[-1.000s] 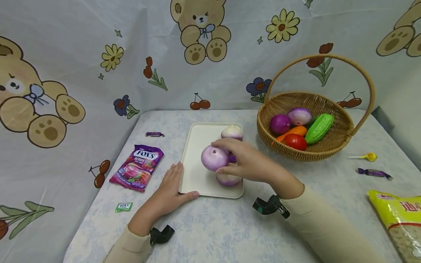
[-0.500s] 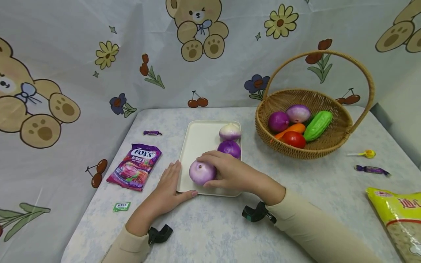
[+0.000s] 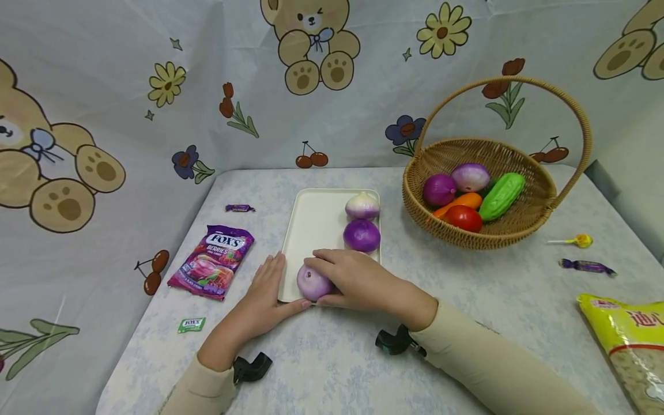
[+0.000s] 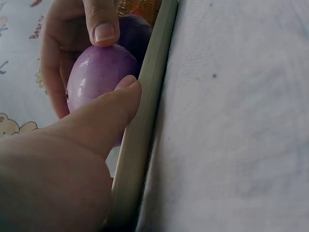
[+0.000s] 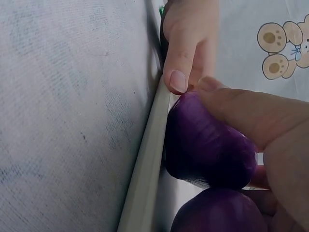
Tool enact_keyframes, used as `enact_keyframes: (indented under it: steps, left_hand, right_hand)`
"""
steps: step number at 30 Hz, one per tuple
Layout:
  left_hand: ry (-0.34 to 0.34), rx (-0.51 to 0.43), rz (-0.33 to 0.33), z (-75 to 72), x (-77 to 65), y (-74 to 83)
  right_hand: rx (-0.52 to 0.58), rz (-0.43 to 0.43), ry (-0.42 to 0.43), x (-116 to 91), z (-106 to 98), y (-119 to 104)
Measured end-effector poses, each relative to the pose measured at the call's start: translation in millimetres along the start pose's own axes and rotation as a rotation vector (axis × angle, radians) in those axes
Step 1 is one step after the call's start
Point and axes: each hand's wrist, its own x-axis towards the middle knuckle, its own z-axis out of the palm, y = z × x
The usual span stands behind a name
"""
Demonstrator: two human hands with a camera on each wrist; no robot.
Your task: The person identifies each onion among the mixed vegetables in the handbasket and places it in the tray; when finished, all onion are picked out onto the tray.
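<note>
In the head view my right hand [image 3: 363, 282] holds a pale purple onion [image 3: 313, 282] at the front left corner of the white tray [image 3: 311, 225]. Its thumb and fingers curve round the onion in the left wrist view too. My left hand [image 3: 259, 302] rests along the tray's left edge, fingers straight and thumb at the front corner. A white-topped onion [image 3: 362, 206] and a dark purple onion [image 3: 361, 235] sit in the tray's right column. Another onion is mostly hidden behind my right hand; the right wrist view shows a purple onion [image 5: 217, 212] beside the held one.
A wicker basket [image 3: 482, 239] with onions, a carrot, a tomato and a green vegetable stands at the back right. Left of the tray lie a candy bag [image 3: 214, 262] and wrapped sweets. On the right are a lollipop [image 3: 582, 241], a wrapped candy [image 3: 588, 267] and a yellow bag [image 3: 625, 340].
My right hand has brought the onion down and leftward to the tray's front left corner, uncovering the dark purple onion. The left hand has stayed at the tray's edge.
</note>
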Motion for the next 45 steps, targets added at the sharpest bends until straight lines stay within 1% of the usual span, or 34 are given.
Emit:
enact_keyframes:
  steps: [4, 8, 18, 24, 30, 32, 35, 38, 41, 45]
  left_hand:
    - [0.004, 0.000, 0.005, -0.9, 1.2, 0.3]
    - [0.013, -0.001, 0.015, -1.9, 2.4, 1.0]
    - [0.021, 0.005, 0.037, -2.1, 3.8, 0.6]
    - [0.026, 0.007, 0.046, -1.1, 2.6, -0.1]
    - [0.026, 0.008, 0.053, 0.4, 1.4, -2.4]
    - [0.022, 0.006, 0.050, 1.2, 0.9, -3.2]
    - [0.015, 0.002, 0.039, 2.5, 0.1, -4.6]
    - [0.014, -0.003, 0.032, 3.6, -0.7, -5.9]
    - [0.022, -0.002, 0.033, 4.7, -1.1, -6.3]
    - [0.030, 0.000, 0.034, 5.1, -1.3, -5.5]
  right_hand:
    - [0.013, 0.019, -0.008, -1, -3, 0]
    - [0.042, 0.031, 0.003, -2, -5, 1]
    - [0.041, 0.005, 0.048, -4, -10, -1]
    - [0.043, 0.018, 0.079, -6, -21, -4]
    - [0.050, 0.081, 0.112, -12, -41, 0]
    - [0.074, 0.108, 0.130, -15, -48, 3]
    - [0.080, 0.119, 0.150, -20, -60, 10]
    - [0.055, 0.107, 0.175, -26, -76, 20]
    - [-0.007, 0.111, 0.193, -34, -95, 29]
    - [-0.077, 0.149, 0.204, -44, -118, 43]
